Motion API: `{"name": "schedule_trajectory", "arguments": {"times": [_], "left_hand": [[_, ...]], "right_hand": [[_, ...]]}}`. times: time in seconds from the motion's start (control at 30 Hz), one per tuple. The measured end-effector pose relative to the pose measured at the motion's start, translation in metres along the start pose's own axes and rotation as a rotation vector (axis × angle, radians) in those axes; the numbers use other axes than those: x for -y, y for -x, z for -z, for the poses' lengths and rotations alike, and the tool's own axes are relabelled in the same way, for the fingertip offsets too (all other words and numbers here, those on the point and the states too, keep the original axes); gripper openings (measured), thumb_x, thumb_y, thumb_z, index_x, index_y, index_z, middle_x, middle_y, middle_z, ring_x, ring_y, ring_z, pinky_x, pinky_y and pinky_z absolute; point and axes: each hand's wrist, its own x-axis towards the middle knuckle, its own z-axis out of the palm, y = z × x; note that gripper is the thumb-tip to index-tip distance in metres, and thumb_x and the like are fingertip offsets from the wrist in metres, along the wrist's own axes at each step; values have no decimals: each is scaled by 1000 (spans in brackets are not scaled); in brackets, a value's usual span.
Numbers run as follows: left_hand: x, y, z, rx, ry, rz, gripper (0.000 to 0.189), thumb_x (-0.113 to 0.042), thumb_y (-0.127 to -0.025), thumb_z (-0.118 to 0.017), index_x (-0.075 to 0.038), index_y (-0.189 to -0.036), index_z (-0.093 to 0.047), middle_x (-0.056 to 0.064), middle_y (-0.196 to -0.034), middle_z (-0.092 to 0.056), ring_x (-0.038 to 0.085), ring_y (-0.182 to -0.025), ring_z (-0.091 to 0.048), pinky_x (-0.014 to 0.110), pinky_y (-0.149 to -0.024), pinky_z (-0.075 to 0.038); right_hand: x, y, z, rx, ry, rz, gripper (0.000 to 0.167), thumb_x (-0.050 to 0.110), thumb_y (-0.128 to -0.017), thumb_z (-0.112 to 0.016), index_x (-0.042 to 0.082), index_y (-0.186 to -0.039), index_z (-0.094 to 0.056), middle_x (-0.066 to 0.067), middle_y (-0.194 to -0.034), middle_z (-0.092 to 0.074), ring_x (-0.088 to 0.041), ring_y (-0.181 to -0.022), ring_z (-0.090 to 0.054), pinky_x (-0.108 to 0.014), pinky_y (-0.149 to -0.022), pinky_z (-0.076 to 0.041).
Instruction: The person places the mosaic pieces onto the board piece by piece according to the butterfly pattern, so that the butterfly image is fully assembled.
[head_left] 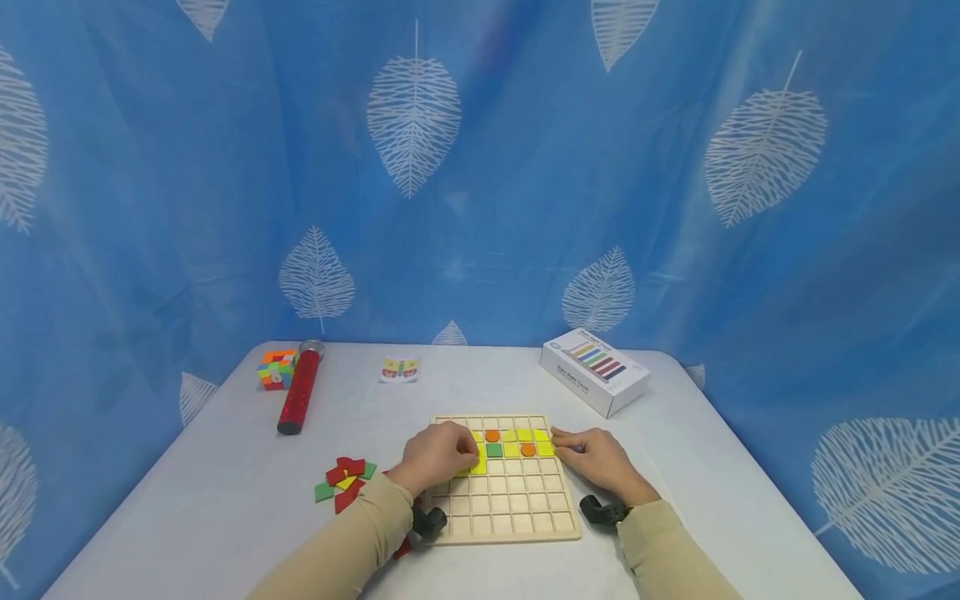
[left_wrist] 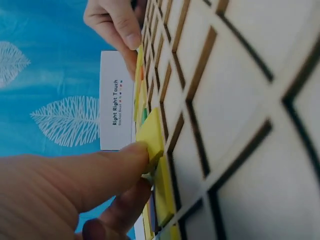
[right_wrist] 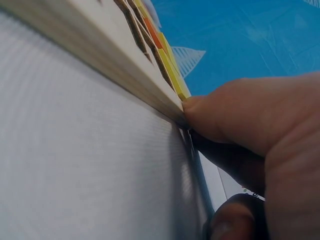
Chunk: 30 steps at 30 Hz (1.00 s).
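Observation:
A wooden grid board (head_left: 521, 505) lies flat on the table, with yellow tiles (head_left: 524, 435), orange round tiles (head_left: 528, 450) and a green square tile (head_left: 493, 450) in its far rows. Over the board's left side, my left hand (head_left: 442, 454) pinches a yellow tile (left_wrist: 152, 134) between thumb and fingers; it is tilted against the grid, beside another yellow tile (left_wrist: 163, 185). My right hand (head_left: 602, 460) grips the board's right edge near the far rows, its thumb (right_wrist: 202, 112) against the rim beside a yellow tile. The left hand hides part of the board's left side.
Loose red, green and yellow tiles (head_left: 349, 492) lie left of the board, some hidden by the left sleeve. Farther back are a puzzle cube (head_left: 276, 370), a red tube (head_left: 300, 390), a small pattern card (head_left: 399, 370) and a white box (head_left: 595, 371).

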Motion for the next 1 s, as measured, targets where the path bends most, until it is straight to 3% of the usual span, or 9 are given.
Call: {"name": "schedule_trajectory", "arguments": {"times": [0.2, 0.3, 0.4, 0.5, 0.63, 0.73, 0.87, 1.0], "left_hand": [[1, 3, 0, -8, 2, -20, 9, -23, -86, -82, -26, -80, -76, -14, -78, -66, 8, -70, -55, 31, -64, -45], [4, 8, 3, -19, 23, 13, 8, -27, -86, -83, -26, -84, -76, -13, -81, -66, 11, -74, -56, 32, -67, -45], [15, 19, 15, -48, 46, 72, 8, -30, -87, -83, -26, -89, -76, -11, -85, -67, 13, -78, -56, 34, -70, -46], [37, 35, 37, -79, 76, 153, 12, -30, -88, -82, -24, -96, -76, -9, -91, -69, 14, -82, -58, 35, -74, -51], [82, 65, 74, -100, 88, 273, 20, -30, -89, -81, -18, -103, -74, -4, -95, -69, 15, -84, -60, 38, -77, -55], [117, 88, 97, -78, 102, 355, 24, -28, -89, -81, -13, -105, -72, 1, -96, -69, 19, -85, -60, 40, -76, -56], [149, 106, 106, -3, 158, 415, 36, -31, -84, -86, -9, -108, -71, 4, -97, -67, 22, -89, -59, 40, -74, -56], [160, 112, 97, 60, 216, 421, 42, -33, -77, -91, -9, -106, -71, 3, -92, -65, 21, -86, -57, 35, -73, -54]], "right_hand": [[0, 0, 1, 10, 1, 13, 28, 28, -95, -73, 17, -121, -77, 4, -136, -68, -30, -136, -57, -53, -112, -42], [0, 1, 1, 18, -3, 2, 29, 28, -95, -73, 18, -122, -76, 4, -137, -67, -30, -137, -56, -53, -113, -42], [1, 2, 2, 19, -2, -2, 30, 28, -95, -73, 17, -123, -76, 4, -138, -67, -31, -137, -56, -53, -113, -42], [2, 3, 3, 10, 1, -1, 28, 27, -95, -73, 17, -121, -77, 3, -137, -68, -32, -136, -57, -55, -112, -42], [3, 2, 1, 17, -4, -5, 28, 29, -95, -73, 17, -121, -77, 4, -136, -68, -32, -136, -57, -55, -112, -42], [3, 2, 1, 30, 5, 10, 29, 30, -96, -72, 17, -122, -76, 3, -137, -67, -34, -137, -56, -56, -112, -42], [3, 2, 2, 19, 7, 7, 30, 29, -96, -72, 16, -122, -76, 2, -137, -67, -34, -137, -55, -56, -112, -42], [2, 2, 4, 29, 5, 1, 31, 28, -96, -72, 15, -124, -75, 1, -139, -66, -35, -138, -54, -57, -113, -40]]}}
